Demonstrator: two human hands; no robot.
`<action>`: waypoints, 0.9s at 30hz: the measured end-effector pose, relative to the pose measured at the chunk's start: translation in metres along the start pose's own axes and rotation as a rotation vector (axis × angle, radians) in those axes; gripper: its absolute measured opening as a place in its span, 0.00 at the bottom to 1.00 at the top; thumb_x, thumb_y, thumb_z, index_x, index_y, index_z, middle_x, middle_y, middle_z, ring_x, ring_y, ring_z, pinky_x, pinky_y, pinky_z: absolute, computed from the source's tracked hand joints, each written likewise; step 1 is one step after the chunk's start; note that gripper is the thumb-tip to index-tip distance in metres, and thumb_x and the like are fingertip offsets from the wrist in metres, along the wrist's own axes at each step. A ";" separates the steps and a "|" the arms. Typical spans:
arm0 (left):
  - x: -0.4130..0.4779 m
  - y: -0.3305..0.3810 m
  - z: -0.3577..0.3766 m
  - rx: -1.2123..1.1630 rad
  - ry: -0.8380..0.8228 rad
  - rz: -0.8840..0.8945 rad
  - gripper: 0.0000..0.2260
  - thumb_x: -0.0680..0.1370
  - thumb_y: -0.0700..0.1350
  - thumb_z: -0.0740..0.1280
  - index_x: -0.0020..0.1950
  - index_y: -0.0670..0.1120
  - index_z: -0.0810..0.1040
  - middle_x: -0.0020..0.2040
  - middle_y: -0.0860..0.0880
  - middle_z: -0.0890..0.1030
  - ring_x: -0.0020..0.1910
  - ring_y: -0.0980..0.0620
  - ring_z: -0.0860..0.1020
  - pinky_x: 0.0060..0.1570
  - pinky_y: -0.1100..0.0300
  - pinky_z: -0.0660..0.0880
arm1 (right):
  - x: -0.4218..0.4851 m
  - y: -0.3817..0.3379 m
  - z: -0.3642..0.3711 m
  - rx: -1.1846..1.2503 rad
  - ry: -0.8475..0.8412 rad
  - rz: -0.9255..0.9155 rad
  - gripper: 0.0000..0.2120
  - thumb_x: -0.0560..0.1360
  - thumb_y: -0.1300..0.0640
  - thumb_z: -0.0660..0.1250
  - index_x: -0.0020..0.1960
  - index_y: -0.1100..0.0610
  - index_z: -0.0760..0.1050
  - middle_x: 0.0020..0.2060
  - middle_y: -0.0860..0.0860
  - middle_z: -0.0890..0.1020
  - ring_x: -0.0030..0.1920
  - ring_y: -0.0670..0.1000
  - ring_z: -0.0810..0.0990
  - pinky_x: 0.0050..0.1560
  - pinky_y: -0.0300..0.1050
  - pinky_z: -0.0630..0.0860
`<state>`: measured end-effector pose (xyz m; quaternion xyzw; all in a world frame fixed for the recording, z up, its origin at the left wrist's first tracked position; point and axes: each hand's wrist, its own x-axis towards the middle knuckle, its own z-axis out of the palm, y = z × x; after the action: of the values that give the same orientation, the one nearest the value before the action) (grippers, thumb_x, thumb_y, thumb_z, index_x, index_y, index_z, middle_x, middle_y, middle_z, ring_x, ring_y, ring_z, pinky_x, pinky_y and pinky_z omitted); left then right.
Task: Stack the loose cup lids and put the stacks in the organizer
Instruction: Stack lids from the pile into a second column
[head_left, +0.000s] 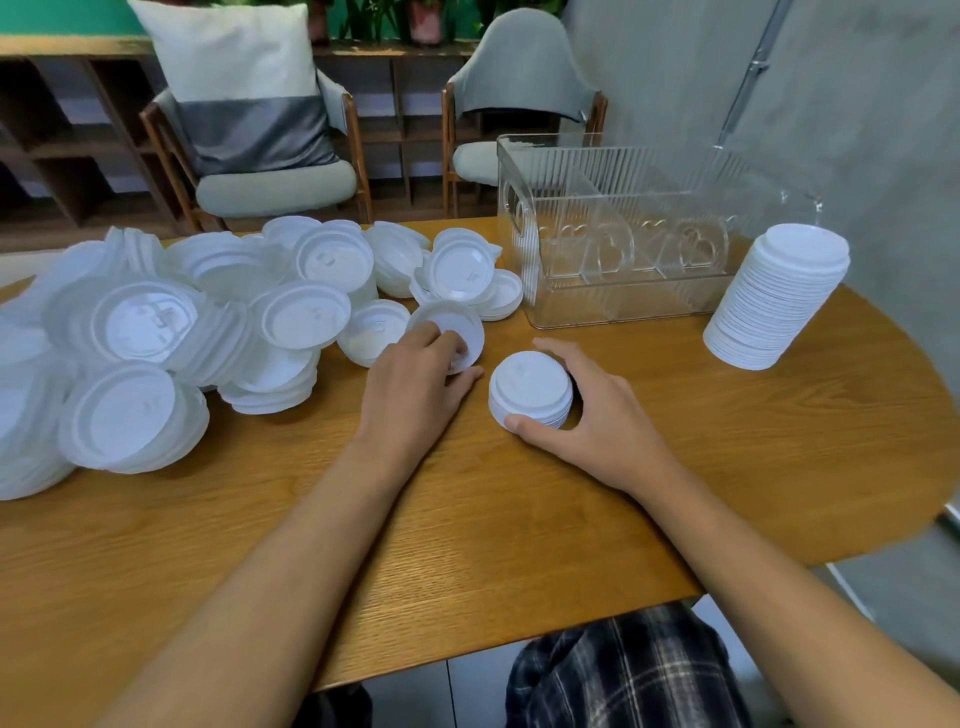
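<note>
Now, lid-stacking at frame centre.
Right hand (587, 426) curls round short lid stack (530, 387) on table (519, 525); left hand (415, 376) pinches one white lid (454, 325) w/ raised rim, at loose pile (291, 317) edge, left of centre.

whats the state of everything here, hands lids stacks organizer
left hand, grips a single lid at the pile's edge
lid, tilted, held by the left hand
right hand, curled round the short stack
short stack, upright on the table, held
tall stack, standing right of the organizer, untouched
organizer, clear, no lids in it
loose lids, heaped unstacked to the left
</note>
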<state>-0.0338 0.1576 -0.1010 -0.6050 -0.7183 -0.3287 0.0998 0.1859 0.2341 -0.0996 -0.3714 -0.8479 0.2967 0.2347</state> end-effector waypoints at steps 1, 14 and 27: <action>0.000 0.000 0.000 0.020 0.002 -0.004 0.11 0.77 0.50 0.77 0.52 0.44 0.83 0.46 0.48 0.80 0.42 0.45 0.81 0.35 0.49 0.78 | 0.000 0.001 0.000 -0.005 -0.001 -0.001 0.41 0.67 0.27 0.74 0.75 0.32 0.62 0.68 0.37 0.74 0.71 0.48 0.72 0.69 0.59 0.74; -0.020 0.005 -0.011 -0.038 -0.024 0.072 0.05 0.77 0.38 0.73 0.52 0.42 0.83 0.44 0.47 0.84 0.47 0.45 0.79 0.40 0.47 0.78 | 0.000 0.003 0.002 -0.028 0.011 -0.034 0.39 0.67 0.26 0.73 0.74 0.35 0.65 0.66 0.38 0.75 0.69 0.46 0.73 0.67 0.57 0.76; -0.023 0.013 -0.038 -0.600 0.083 -0.275 0.12 0.76 0.47 0.78 0.58 0.55 0.84 0.43 0.53 0.82 0.42 0.55 0.77 0.43 0.65 0.73 | -0.002 -0.003 -0.001 -0.031 0.049 -0.111 0.38 0.70 0.37 0.78 0.76 0.48 0.71 0.64 0.40 0.74 0.65 0.40 0.73 0.64 0.34 0.68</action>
<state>-0.0255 0.1171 -0.0804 -0.4910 -0.6596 -0.5605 -0.0988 0.1858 0.2313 -0.0972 -0.3345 -0.8658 0.2606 0.2657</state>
